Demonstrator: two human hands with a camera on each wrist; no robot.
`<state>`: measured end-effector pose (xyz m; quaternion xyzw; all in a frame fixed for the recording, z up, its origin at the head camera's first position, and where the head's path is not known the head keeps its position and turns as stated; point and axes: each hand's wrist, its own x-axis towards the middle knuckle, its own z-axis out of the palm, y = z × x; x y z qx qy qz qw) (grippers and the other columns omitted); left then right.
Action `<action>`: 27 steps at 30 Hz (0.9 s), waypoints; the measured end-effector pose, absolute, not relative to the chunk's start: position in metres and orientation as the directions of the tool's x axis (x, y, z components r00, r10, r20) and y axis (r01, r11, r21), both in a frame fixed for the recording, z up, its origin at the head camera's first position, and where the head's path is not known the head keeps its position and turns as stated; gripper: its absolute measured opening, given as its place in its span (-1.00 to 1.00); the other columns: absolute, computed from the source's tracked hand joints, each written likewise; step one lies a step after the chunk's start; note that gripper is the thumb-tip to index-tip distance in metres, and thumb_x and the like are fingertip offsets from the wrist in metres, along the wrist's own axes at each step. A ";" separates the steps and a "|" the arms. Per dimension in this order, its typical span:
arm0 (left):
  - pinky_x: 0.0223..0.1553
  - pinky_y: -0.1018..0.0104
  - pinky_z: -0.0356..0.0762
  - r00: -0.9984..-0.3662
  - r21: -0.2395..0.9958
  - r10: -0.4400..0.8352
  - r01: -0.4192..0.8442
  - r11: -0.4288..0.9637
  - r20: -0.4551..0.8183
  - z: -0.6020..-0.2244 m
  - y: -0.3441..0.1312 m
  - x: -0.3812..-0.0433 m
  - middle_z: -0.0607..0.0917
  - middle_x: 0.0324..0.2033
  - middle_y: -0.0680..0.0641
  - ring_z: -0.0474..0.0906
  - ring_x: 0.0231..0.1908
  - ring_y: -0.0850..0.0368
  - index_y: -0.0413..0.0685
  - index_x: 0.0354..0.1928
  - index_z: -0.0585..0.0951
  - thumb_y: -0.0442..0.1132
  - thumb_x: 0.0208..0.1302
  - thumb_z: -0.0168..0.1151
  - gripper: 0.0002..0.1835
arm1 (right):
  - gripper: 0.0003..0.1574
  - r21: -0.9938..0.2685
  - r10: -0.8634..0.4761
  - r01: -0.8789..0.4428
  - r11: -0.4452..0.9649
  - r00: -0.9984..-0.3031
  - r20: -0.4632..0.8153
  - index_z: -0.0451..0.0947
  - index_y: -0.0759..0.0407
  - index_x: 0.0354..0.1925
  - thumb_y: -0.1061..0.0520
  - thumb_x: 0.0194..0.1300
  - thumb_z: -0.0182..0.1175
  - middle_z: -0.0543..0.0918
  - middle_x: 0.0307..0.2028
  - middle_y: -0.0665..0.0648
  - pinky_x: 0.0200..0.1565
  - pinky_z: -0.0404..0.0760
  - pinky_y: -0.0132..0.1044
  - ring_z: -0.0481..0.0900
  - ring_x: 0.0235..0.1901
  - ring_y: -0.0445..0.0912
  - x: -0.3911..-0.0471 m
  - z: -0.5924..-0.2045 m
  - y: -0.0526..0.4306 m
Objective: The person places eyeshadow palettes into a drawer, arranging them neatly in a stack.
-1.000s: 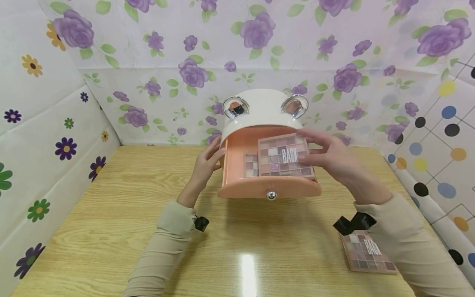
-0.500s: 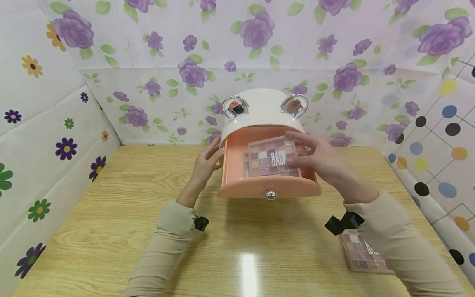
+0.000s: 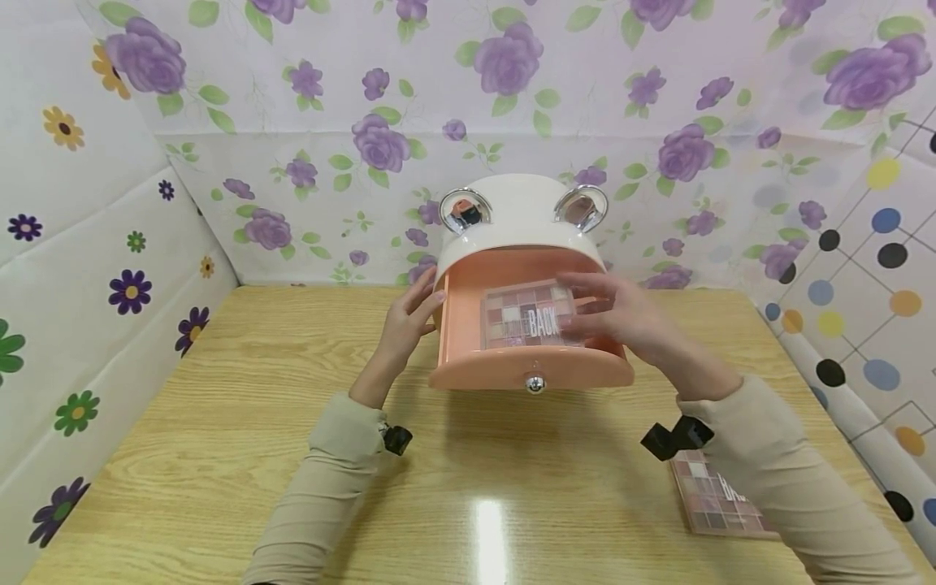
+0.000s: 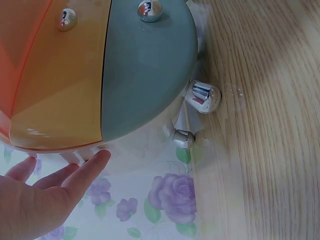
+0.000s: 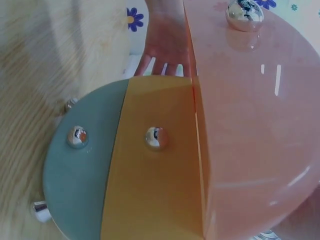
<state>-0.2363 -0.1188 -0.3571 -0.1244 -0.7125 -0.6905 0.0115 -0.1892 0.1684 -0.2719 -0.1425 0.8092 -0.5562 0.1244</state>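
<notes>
A white storage case [image 3: 522,213] with silver ear-like trims has its pink top drawer [image 3: 497,372] pulled out. An eyeshadow palette [image 3: 515,313] marked "BACK" lies in the drawer, covering the spot where another palette showed. My right hand [image 3: 621,313] holds its right end, thumb on the lid and fingers at the far edge, slightly blurred. Against the case's left side rests my left hand [image 3: 405,321]; in the left wrist view this left hand [image 4: 45,200] has its fingers extended against the side wall.
Another palette [image 3: 720,496] lies on the wooden table [image 3: 219,455], partly under the right sleeve. Below the pulled-out drawer are an orange drawer [image 5: 145,175] and a green drawer [image 5: 82,175], both closed. Flowered sheets [image 3: 292,97] line the back.
My right hand has carried the palette left and lowered it into the drawer over the other one. The left hand has stayed at the case's side.
</notes>
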 end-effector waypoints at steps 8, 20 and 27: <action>-0.05 -0.01 0.48 -0.968 0.981 0.162 0.195 0.015 0.190 -0.357 -0.118 -0.237 0.35 0.21 -0.24 0.37 0.11 -0.11 0.03 0.37 0.18 -0.13 0.29 0.01 -0.40 | -0.24 -0.903 -0.398 -0.147 0.404 -0.917 -0.029 0.20 0.45 0.24 0.37 0.07 0.20 0.45 0.06 0.41 -0.21 0.61 -0.20 0.53 -0.06 0.14 -0.186 -0.265 0.172; -0.06 0.00 0.49 -0.964 0.978 0.169 0.207 0.001 0.204 -0.359 -0.118 -0.238 0.34 0.21 -0.25 0.36 0.13 -0.11 -0.04 0.37 0.16 -0.15 0.28 0.01 -0.38 | -0.27 -0.880 -0.373 -0.169 0.443 -0.928 -0.010 0.25 0.43 0.22 0.32 0.09 0.22 0.52 0.00 0.38 -0.07 0.54 -0.27 0.53 -0.03 0.11 -0.177 -0.266 0.186; -0.06 0.02 0.49 -0.968 0.980 0.161 0.199 0.012 0.194 -0.358 -0.119 -0.237 0.33 0.22 -0.24 0.35 0.13 -0.10 0.02 0.37 0.18 -0.15 0.30 0.00 -0.41 | -0.33 -0.897 -0.358 -0.199 0.395 -0.933 0.050 0.33 0.34 0.19 0.21 0.12 0.26 0.54 -0.02 0.32 -0.16 0.57 -0.33 0.60 -0.12 -0.04 -0.167 -0.269 0.201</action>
